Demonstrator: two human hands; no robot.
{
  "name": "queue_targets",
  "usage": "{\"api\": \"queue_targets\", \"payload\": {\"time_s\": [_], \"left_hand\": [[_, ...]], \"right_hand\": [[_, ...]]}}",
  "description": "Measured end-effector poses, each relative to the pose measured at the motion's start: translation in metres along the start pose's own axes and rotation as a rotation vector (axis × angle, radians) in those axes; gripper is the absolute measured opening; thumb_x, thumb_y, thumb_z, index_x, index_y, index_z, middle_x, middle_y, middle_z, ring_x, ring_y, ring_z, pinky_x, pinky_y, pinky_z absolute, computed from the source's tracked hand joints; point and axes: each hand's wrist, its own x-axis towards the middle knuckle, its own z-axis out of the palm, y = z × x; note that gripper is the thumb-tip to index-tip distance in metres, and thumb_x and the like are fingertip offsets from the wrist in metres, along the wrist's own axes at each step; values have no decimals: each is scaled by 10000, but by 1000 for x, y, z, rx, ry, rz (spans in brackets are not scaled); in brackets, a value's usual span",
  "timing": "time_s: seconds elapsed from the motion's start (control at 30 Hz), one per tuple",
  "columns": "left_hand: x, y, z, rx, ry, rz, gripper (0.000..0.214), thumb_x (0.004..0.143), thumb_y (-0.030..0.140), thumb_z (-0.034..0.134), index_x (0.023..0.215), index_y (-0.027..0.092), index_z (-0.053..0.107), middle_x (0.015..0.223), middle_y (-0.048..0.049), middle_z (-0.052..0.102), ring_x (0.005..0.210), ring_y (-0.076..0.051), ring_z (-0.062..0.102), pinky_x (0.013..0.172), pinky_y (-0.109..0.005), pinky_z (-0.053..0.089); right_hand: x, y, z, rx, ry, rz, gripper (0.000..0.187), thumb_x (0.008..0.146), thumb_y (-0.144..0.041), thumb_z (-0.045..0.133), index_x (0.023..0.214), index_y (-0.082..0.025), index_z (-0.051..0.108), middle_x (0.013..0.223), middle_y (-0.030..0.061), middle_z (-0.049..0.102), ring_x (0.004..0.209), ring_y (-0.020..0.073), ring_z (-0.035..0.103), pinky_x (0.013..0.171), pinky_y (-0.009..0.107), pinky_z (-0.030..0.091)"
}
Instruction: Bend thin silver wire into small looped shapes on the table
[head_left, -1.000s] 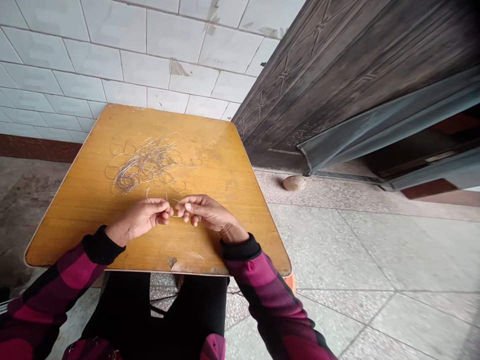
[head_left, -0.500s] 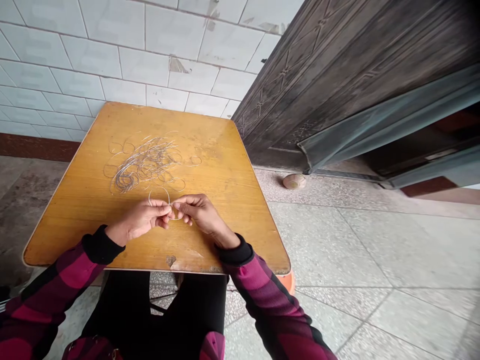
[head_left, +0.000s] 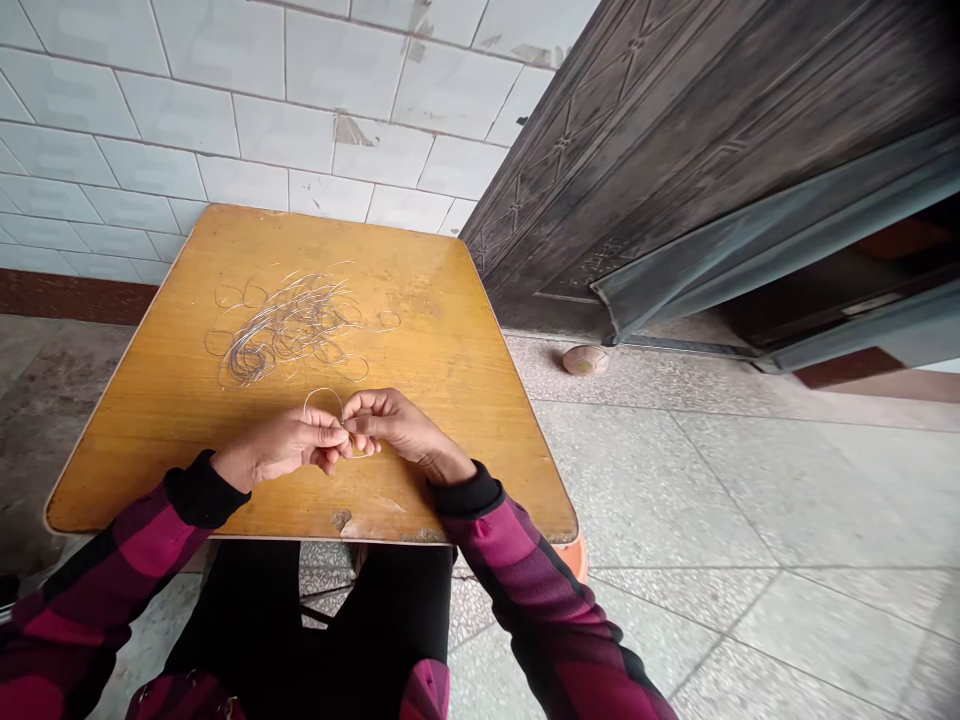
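Note:
My left hand [head_left: 289, 444] and my right hand [head_left: 394, 424] meet over the near middle of a small wooden table [head_left: 450, 360]. Both pinch one thin silver wire [head_left: 323, 396], bent into a small loop that arches up just beyond the fingertips. Further back on the table lies a loose tangle of wire pieces [head_left: 289, 325], many curled into rings. The fingertips of both hands touch each other around the wire.
A white tiled wall [head_left: 247, 110] rises behind the table. A dark carved wooden door [head_left: 675, 150] stands to the right. A small round bowl [head_left: 585, 360] sits on the stone floor near the door. My dark trousers show under the table's near edge.
My hands have come closer together until the fingertips touch. The wire between them has gone from nearly straight to a raised loop.

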Motion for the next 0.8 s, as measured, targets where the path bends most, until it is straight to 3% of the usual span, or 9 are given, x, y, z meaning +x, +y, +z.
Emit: {"api": "queue_targets", "payload": {"time_s": [0.33, 0.6, 0.7, 0.8], "left_hand": [[-1, 2, -2, 30, -56, -25, 207, 708, 301, 750, 757, 101, 728, 731, -70, 614, 627, -105, 510, 542, -215, 451], [-1, 3, -1, 83, -45, -53, 229, 716, 335, 741, 744, 112, 700, 778, -72, 616, 660, -120, 521, 570, -243, 457], [-8, 13, -6, 205, 15, 31, 251, 727, 361, 731, 814, 129, 686, 840, -68, 624, 716, -134, 547, 644, -270, 479], [-21, 27, -17, 405, 173, 182, 277, 707, 326, 754, 912, 160, 669, 869, -45, 619, 729, -132, 553, 666, -261, 468]], "right_hand": [[2, 6, -2, 195, -158, 71, 257, 728, -291, 750, 881, -138, 611, 583, -34, 673, 429, 50, 572, 389, 119, 413], [2, 6, -2, 195, -117, 98, 242, 708, -293, 777, 760, -130, 607, 579, -16, 684, 424, 55, 590, 362, 108, 405], [1, 3, -4, 199, -82, 98, 236, 695, -276, 779, 750, -130, 602, 578, -9, 686, 422, 65, 599, 354, 110, 410], [0, 1, -7, 207, -45, 109, 249, 661, -269, 794, 732, -130, 600, 560, -7, 684, 412, 75, 604, 340, 111, 414]]}}
